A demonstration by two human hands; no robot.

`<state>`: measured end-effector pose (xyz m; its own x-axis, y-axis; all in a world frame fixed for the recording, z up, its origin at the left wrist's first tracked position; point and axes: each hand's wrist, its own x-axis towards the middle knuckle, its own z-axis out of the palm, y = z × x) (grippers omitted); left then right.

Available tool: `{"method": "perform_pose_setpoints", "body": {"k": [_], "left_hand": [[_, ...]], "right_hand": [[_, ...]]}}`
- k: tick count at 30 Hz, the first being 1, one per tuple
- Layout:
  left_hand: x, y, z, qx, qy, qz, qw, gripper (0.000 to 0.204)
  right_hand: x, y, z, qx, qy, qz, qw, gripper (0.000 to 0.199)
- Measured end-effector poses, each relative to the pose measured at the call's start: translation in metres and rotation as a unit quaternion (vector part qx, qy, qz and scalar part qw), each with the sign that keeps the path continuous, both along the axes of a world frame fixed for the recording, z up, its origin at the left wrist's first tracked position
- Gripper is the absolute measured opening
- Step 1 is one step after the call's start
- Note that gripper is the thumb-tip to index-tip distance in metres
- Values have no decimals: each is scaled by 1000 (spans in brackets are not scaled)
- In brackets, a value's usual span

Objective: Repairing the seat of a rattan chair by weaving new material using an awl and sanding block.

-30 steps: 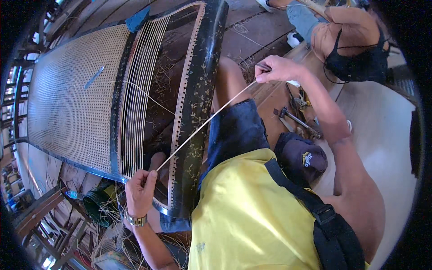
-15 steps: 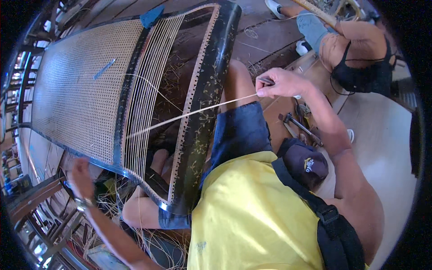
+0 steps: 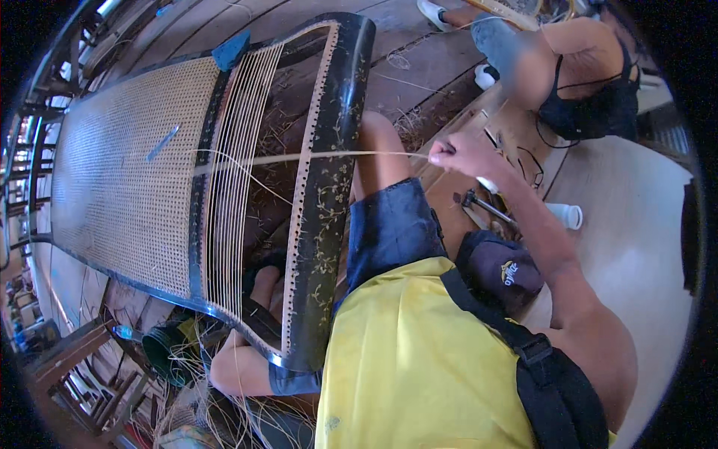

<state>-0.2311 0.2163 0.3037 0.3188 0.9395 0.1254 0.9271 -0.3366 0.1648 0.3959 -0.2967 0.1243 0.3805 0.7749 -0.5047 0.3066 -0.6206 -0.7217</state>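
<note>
A long black frame (image 3: pixel 325 202) with gold flower patterns lies across my lap. Its left part is filled with woven cane (image 3: pixel 123 172); beside that run several parallel cane strands (image 3: pixel 232 187) over an open gap. My right hand (image 3: pixel 451 154) is shut on one thin cane strand (image 3: pixel 351 156), pulled taut to the right across the frame's rail. My left hand is out of sight. My left knee (image 3: pixel 232 367) and foot (image 3: pixel 265 288) show under the frame.
Another person (image 3: pixel 576 67) sits at the upper right. Metal tools (image 3: pixel 482 203) and a white cup (image 3: pixel 566 215) lie on the floor by my right arm. A dark cap (image 3: pixel 499 271) rests at my hip. A green bucket (image 3: pixel 161 348) and loose cane stand at the lower left.
My right hand has drawn the strand further right and level. My left hand, stretched out to the left before, has dropped out of view. The view has swung a little.
</note>
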Motion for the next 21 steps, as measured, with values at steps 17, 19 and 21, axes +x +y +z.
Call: {"method": "perform_pose_setpoints", "body": {"k": [17,19,21], "left_hand": [[329,-305,-139,-553,-473,-97,679,30],[322,-310,-149,-554,-533,-47,638,27],[313,-298,-154,-559,-618,7,552,20]], "right_hand": [[-147,82,30,90,470,-70,875,11],[-156,89,26,81,444,-31,892,10],[-151,85,22,115,321,61,938,10]]}}
